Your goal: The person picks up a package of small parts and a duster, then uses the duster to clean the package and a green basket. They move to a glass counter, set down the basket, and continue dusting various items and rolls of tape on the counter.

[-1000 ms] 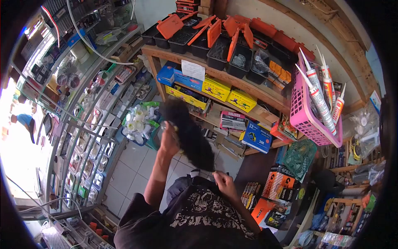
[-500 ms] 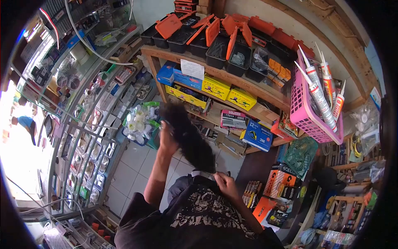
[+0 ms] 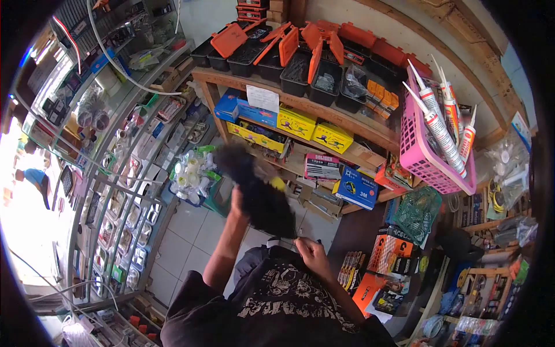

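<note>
"Holding something black and fluffy, the person has both hands out in front; what is it?" the first asked.

"A duster (image 3: 265,199)," said the second. "It slants across the middle of the view, in the air above the tiled floor (image 3: 193,231), its fluffy part up and to the left, its thin end down by the right hand (image 3: 311,254)."

"And the fingers there?"

"Curled shut on that thin end, just in front of the printed dark shirt (image 3: 289,298)."

"The left hand (image 3: 236,205), then?"

"Raised against the fluffy part, on its left side. The feathery mass hides those fingers, so how far open they are, or whether they grip, cannot be told."

"What stands about?"

"A wooden rack (image 3: 341,115) beyond the duster. Along its top sit black bins (image 3: 295,81) with orange lids (image 3: 228,39), several propped open. A white paper (image 3: 262,98) hangs from its front edge, and beneath are yellow boxes (image 3: 296,122) and, further right, a blue 3M box (image 3: 356,188)."

"To the right?"

"A pink basket (image 3: 421,151) full of sealant tubes (image 3: 444,141), leaning several ways. Left of the duster there's a heap of clear and white packets (image 3: 193,173), near glass shelving. Far left, outside in bright light, another person (image 3: 34,178) wears blue."
</note>
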`<state>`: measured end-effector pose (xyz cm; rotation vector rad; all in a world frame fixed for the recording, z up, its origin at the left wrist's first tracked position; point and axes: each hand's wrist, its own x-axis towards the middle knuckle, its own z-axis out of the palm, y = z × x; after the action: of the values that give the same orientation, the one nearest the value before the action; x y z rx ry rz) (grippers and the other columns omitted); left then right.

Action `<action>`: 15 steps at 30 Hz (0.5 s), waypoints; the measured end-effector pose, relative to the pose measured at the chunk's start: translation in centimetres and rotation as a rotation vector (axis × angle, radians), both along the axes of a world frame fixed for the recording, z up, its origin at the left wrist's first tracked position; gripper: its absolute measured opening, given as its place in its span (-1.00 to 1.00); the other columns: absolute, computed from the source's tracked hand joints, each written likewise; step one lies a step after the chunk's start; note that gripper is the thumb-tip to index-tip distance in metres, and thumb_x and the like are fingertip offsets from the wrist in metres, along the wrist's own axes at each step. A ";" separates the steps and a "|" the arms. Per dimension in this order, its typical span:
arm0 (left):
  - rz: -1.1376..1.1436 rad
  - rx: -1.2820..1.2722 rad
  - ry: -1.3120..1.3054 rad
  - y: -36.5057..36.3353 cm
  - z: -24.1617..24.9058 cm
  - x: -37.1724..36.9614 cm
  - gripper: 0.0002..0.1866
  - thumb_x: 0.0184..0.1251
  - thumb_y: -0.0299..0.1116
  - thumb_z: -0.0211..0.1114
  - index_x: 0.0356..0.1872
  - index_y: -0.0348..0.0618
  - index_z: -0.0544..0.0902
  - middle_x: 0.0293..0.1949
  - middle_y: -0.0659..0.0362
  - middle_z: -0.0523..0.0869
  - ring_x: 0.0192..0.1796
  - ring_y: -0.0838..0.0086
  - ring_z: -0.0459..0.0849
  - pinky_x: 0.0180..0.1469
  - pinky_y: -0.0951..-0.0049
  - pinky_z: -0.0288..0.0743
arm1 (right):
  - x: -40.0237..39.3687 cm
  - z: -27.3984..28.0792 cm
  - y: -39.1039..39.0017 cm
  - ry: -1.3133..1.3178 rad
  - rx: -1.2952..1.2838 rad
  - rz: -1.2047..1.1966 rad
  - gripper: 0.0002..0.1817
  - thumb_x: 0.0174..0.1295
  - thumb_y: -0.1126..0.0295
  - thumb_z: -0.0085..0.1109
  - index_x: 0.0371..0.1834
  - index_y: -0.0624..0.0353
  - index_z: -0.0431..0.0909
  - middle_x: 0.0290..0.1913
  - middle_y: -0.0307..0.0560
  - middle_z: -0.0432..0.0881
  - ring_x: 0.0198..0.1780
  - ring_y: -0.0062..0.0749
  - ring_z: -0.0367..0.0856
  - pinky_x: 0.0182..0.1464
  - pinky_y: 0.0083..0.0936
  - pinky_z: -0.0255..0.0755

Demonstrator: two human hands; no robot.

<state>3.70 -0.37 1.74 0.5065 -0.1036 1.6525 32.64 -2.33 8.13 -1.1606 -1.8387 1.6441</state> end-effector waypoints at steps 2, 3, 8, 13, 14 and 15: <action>0.026 -0.046 -0.024 -0.2 0.3 0.0 -0.63 0.46 -0.19 0.04 0.15 -0.15 0.50 0.09 0.07 0.58 0.12 0.26 0.51 0.26 0.21 0.39 | 1.8 -1.0 -0.7 -0.067 0.080 0.105 -0.69 0.39 0.27 0.06 -0.10 0.34 0.59 -0.40 -0.26 0.59 -0.36 -0.68 0.41 -0.27 -0.63 0.33; 0.049 -0.095 -0.048 -0.5 0.6 0.0 -0.63 0.47 -0.19 0.02 0.15 -0.16 0.50 0.09 0.07 0.58 0.12 0.25 0.52 0.26 0.20 0.39 | 2.3 -1.4 -0.9 -0.067 0.080 0.115 -0.69 0.39 0.27 0.06 -0.10 0.34 0.59 -0.40 -0.26 0.59 -0.36 -0.68 0.41 -0.27 -0.63 0.33; 0.111 -0.346 -0.165 -1.6 3.8 1.1 -0.60 0.51 -0.16 -0.09 0.14 -0.22 0.49 0.08 0.05 0.60 0.12 0.20 0.54 0.26 0.16 0.39 | 1.1 -1.2 -0.5 0.006 0.232 -0.026 -0.71 0.35 0.26 0.12 -0.12 0.30 0.63 -0.46 -0.01 0.63 -0.51 -0.59 0.45 -0.41 -0.58 0.37; 0.140 -0.584 -0.267 -1.0 6.0 2.0 -0.55 0.55 -0.14 -0.21 0.13 -0.27 0.48 0.08 0.03 0.62 0.11 0.15 0.57 0.27 0.12 0.39 | 0.3 0.8 1.3 0.040 0.343 -0.104 -0.73 0.34 0.29 0.15 -0.13 0.31 0.63 -0.43 -0.09 0.65 -0.50 -0.64 0.45 -0.43 -0.62 0.35; 0.029 -0.497 -0.301 -0.7 6.2 1.5 -0.49 0.57 -0.09 -0.29 0.15 -0.28 0.47 0.12 -0.04 0.60 0.13 0.10 0.58 0.27 0.10 0.39 | 0.4 0.5 1.5 0.085 0.314 -0.162 -0.73 0.34 0.29 0.16 -0.14 0.31 0.63 -0.44 -0.12 0.65 -0.49 -0.66 0.44 -0.43 -0.63 0.34; -0.097 -0.350 -0.352 -0.9 6.4 1.2 -0.45 0.58 -0.05 -0.33 0.14 -0.29 0.47 0.08 -0.07 0.61 0.11 0.09 0.59 0.26 0.07 0.40 | 0.7 0.3 1.6 0.085 0.316 -0.160 -0.73 0.34 0.29 0.16 -0.14 0.31 0.63 -0.44 -0.12 0.65 -0.49 -0.66 0.44 -0.43 -0.63 0.34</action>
<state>4.94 -1.23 8.10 -0.0569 -0.0935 1.6062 33.30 -0.76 8.41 -1.0527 -1.8190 1.2416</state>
